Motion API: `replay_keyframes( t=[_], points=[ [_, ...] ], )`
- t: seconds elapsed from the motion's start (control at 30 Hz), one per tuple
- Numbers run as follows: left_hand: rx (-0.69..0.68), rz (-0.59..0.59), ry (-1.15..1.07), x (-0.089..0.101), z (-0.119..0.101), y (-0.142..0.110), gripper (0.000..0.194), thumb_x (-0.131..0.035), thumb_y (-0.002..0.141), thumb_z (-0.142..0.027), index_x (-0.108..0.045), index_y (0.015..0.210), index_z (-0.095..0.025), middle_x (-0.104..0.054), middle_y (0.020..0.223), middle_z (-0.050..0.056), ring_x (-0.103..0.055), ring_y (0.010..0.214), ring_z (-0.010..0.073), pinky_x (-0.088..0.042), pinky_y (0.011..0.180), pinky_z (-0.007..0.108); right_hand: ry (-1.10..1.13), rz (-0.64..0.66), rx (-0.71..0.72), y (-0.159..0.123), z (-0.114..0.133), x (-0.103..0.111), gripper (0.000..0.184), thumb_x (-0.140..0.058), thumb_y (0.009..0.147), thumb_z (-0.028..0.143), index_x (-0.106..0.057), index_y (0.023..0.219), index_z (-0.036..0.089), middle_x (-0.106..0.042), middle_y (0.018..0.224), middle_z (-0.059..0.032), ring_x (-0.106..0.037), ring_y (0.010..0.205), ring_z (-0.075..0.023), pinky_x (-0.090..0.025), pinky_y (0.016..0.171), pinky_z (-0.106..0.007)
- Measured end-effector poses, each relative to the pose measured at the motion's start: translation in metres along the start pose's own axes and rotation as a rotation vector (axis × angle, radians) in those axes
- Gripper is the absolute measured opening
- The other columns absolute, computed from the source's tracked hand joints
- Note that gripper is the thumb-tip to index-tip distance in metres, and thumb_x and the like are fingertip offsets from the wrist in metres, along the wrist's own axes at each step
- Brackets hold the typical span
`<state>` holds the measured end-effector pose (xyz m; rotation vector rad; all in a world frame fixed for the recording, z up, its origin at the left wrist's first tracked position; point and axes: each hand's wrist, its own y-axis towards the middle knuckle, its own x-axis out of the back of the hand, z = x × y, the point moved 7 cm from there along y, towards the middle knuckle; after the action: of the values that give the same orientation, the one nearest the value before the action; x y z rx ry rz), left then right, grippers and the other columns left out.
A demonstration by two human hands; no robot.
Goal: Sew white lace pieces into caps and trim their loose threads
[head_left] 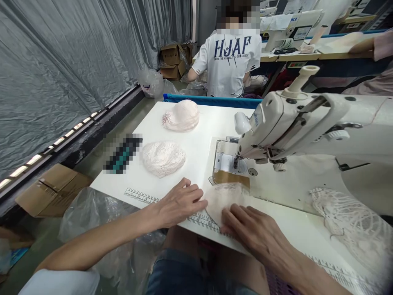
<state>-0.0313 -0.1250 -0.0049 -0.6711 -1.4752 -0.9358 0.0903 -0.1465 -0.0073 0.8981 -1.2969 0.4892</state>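
Note:
A pale bra cup (225, 198) with a lacy surface lies on the white sewing table (199, 164), just in front of the sewing machine's needle plate. My left hand (181, 200) is at its left edge, fingers curled and the tips pinched against the fabric. Wrapped over the near right edge of the same cup is my right hand (251, 225); its fingertips are partly hidden by the hand itself. Beyond the cup, the sewing machine (264, 127) stands with its presser foot (236, 162) over the metal plate, with no fabric under it.
A lace cup (164, 158) and a smooth pink cup (181, 115) lie on the left of the table. White lace pieces (353, 225) sit at the right. A blurred dark object (123, 153) is by the left edge. Ahead sits a person in a white shirt (230, 61). Cardboard box (52, 190) on the floor.

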Motion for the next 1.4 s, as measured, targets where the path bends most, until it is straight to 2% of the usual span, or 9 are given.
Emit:
replay_keyframes(
  t=[0.13,0.27,0.37,0.47,0.57,0.7,0.9,1.1,1.4],
  points=[
    [-0.02,-0.057,-0.05,0.002,-0.011,0.005,0.027,-0.039,0.084,0.002,-0.057,0.093,-0.015,-0.058,0.092,0.006,-0.051,0.085,0.0151,-0.032,0.078,0.032,-0.016,-0.018,-0.099,-0.019,0.008,0.012,0.029,-0.041,0.092,0.042,-0.053,0.079,0.019,-0.052,0.069,-0.0018,-0.043,0.054,-0.0146,-0.029,0.049,-0.029],
    [0.034,-0.101,-0.137,0.0,-0.003,0.016,0.027,-0.042,0.086,-0.003,-0.056,0.103,-0.018,-0.049,0.127,0.011,-0.046,0.113,0.0211,-0.03,0.088,0.038,-0.072,-0.067,-0.18,-0.008,0.013,0.012,0.048,-0.04,0.086,0.059,-0.057,0.085,0.015,-0.059,0.084,-0.0099,-0.051,0.07,-0.0205,-0.037,0.058,-0.032],
    [0.057,-0.03,-0.159,-0.005,0.002,0.016,0.033,-0.042,0.085,-0.003,-0.054,0.111,-0.019,-0.054,0.12,0.01,-0.049,0.108,0.0192,-0.03,0.088,0.038,-0.088,-0.058,-0.155,0.004,0.023,0.003,0.056,-0.043,0.082,0.063,-0.058,0.096,0.011,-0.06,0.095,-0.015,-0.053,0.082,-0.025,-0.041,0.071,-0.038],
    [0.078,0.014,-0.135,-0.007,0.001,0.008,0.042,-0.041,0.08,0.004,-0.052,0.114,-0.019,-0.053,0.12,0.01,-0.049,0.106,0.0197,-0.031,0.087,0.038,-0.029,-0.049,-0.127,0.006,0.025,0.002,0.048,-0.043,0.086,0.056,-0.059,0.096,0.012,-0.062,0.095,-0.0144,-0.055,0.08,-0.0231,-0.043,0.071,-0.037],
    [0.195,-0.053,-0.171,-0.002,0.003,0.004,0.044,-0.04,0.08,0.003,-0.053,0.116,-0.018,-0.053,0.117,0.011,-0.049,0.104,0.0203,-0.034,0.083,0.036,0.026,-0.124,-0.175,0.005,0.006,0.012,0.033,-0.041,0.091,0.044,-0.057,0.096,0.015,-0.063,0.093,-0.0113,-0.057,0.079,-0.0206,-0.046,0.066,-0.033],
    [0.344,-0.146,-0.321,0.003,0.008,0.01,0.03,-0.038,0.09,-0.01,-0.058,0.111,-0.016,-0.058,0.099,0.007,-0.051,0.093,0.0177,-0.037,0.075,0.031,0.034,-0.207,-0.255,0.014,-0.027,0.013,0.021,-0.043,0.092,0.028,-0.053,0.107,0.017,-0.059,0.107,-0.012,-0.058,0.09,-0.022,-0.048,0.067,-0.032],
    [0.411,-0.084,-0.385,-0.005,0.013,0.018,0.024,-0.049,0.089,-0.035,-0.063,0.098,-0.016,-0.057,0.089,0.004,-0.052,0.084,0.0171,-0.038,0.073,0.031,0.176,-0.111,-0.322,0.026,-0.044,-0.012,0.015,-0.042,0.091,0.022,-0.054,0.081,0.019,-0.059,0.082,-0.0039,-0.055,0.064,-0.0135,-0.038,0.048,-0.023],
    [0.486,0.015,-0.467,-0.019,0.017,0.023,0.023,-0.059,0.083,-0.026,-0.056,0.104,-0.018,-0.057,0.084,0.001,-0.051,0.083,0.0175,-0.039,0.073,0.031,0.345,-0.087,-0.411,0.021,-0.051,-0.012,0.021,-0.038,0.093,0.028,-0.049,0.077,0.02,-0.058,0.069,-0.0006,-0.049,0.055,-0.012,-0.033,0.047,-0.023],
    [0.434,-0.017,-0.466,-0.016,0.013,0.029,0.029,-0.058,0.084,-0.021,-0.049,0.111,-0.018,-0.057,0.093,0.003,-0.05,0.088,0.0198,-0.038,0.074,0.033,0.38,-0.065,-0.47,0.017,-0.066,-0.02,0.016,-0.042,0.089,0.024,-0.051,0.076,0.019,-0.059,0.07,-0.0019,-0.049,0.056,-0.0133,-0.031,0.048,-0.023]
  ],
)
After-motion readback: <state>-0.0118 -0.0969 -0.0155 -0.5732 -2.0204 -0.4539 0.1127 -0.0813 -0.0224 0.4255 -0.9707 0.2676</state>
